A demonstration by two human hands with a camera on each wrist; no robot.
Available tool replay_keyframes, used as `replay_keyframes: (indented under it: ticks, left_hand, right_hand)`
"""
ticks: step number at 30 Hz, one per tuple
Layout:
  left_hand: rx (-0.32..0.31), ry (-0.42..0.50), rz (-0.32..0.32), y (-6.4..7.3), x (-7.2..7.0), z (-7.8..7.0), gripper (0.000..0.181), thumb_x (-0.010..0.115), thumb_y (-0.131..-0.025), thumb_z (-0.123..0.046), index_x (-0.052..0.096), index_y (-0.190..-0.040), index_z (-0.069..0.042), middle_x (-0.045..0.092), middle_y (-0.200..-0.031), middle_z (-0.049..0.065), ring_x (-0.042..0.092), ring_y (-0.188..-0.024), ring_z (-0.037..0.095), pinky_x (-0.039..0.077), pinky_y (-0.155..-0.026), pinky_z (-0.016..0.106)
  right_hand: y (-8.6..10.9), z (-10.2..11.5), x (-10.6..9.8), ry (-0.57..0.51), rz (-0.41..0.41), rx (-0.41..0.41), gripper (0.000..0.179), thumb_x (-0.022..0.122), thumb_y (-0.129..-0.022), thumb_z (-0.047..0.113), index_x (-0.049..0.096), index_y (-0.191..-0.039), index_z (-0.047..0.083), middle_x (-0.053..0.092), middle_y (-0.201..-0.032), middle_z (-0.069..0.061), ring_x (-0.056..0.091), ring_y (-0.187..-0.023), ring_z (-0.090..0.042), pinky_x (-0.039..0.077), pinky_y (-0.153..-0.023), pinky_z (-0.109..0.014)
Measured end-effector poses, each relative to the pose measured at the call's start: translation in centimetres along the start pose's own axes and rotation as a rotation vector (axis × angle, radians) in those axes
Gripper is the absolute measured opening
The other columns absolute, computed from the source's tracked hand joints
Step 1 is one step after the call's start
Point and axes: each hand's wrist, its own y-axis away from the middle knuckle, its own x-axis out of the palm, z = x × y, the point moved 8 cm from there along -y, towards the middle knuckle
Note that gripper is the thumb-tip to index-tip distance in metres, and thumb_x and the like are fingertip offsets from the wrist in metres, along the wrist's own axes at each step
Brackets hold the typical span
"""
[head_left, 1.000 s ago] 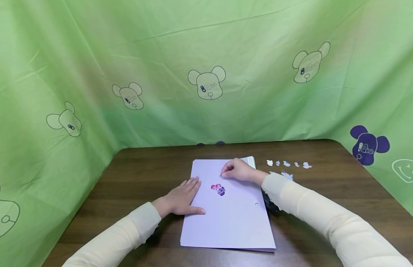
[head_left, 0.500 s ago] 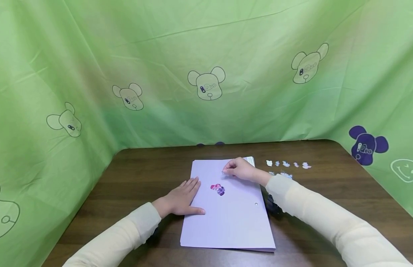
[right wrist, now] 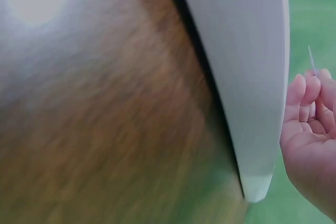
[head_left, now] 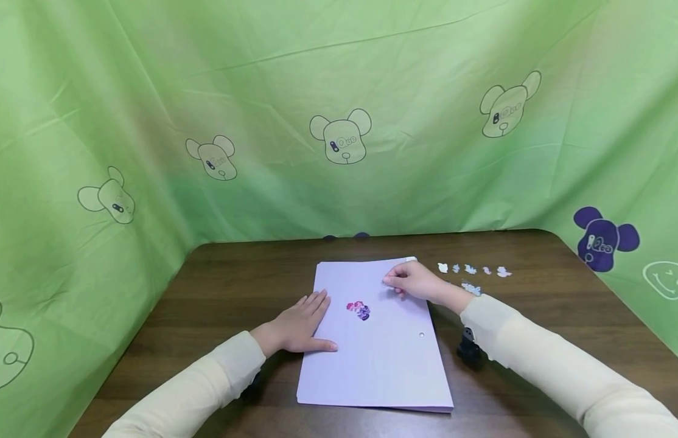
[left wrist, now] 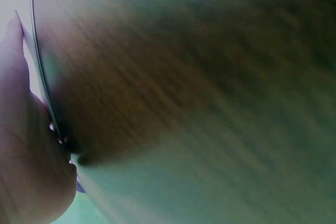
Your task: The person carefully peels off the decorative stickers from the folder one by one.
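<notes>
A lavender folder (head_left: 377,365) lies on the wooden table. My left hand (head_left: 297,323) rests spread on its left edge, thumb out on the cover; in the left wrist view part of that hand (left wrist: 31,150) shows beside the folder's edge. Above the folder's upper right part, my right hand (head_left: 414,281) pinches a thin, flat, whitish piece (right wrist: 312,60), seen edge-on in the right wrist view. What is on its face is hidden. Pink and purple stickers (head_left: 358,309) sit together near the middle of the cover, below and left of the right fingertips.
Several small pale cut-out pieces (head_left: 470,269) form a row on the table right of the folder. Another bluish piece (head_left: 471,288) lies in front of them, partly behind the right wrist. A green printed cloth (head_left: 339,201) hangs behind and around the table (head_left: 251,274).
My right hand has drawn back to the right over the folder, away from the stickers, with the thin piece in its fingertips. The left hand stays where it was.
</notes>
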Motion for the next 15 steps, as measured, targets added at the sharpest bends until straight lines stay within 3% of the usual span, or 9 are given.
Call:
replay_keyframes:
  ticks: [8,15]
  left_hand:
    - [0.003,0.002,0.000,0.0,-0.1,-0.2,0.106,0.039,-0.085,-0.079,0.013,-0.156,-0.004,0.007,-0.162,0.012,0.007,-0.147,0.026,0.013,-0.116,0.040]
    - [0.001,0.012,-0.014,0.1,-0.2,-0.2,0.107,0.040,-0.084,-0.079,0.013,-0.156,-0.005,0.007,-0.162,0.012,0.007,-0.147,0.026,0.012,-0.116,0.040]
  right_hand:
    - [1.6,-1.4,-2.2,-0.016,-0.068,0.029,0.021,0.062,-0.097,0.015,0.068,-0.096,-0.006,0.054,-0.066,-0.003,0.057,-0.062,-0.015,0.050,-0.057,-0.027]
    - [3.2,-1.6,-3.6,-0.082,-0.108,0.052,0.024,0.059,-0.099,0.012,0.064,-0.101,-0.011,0.053,-0.070,-0.005,0.057,-0.067,-0.015,0.054,-0.064,-0.029]
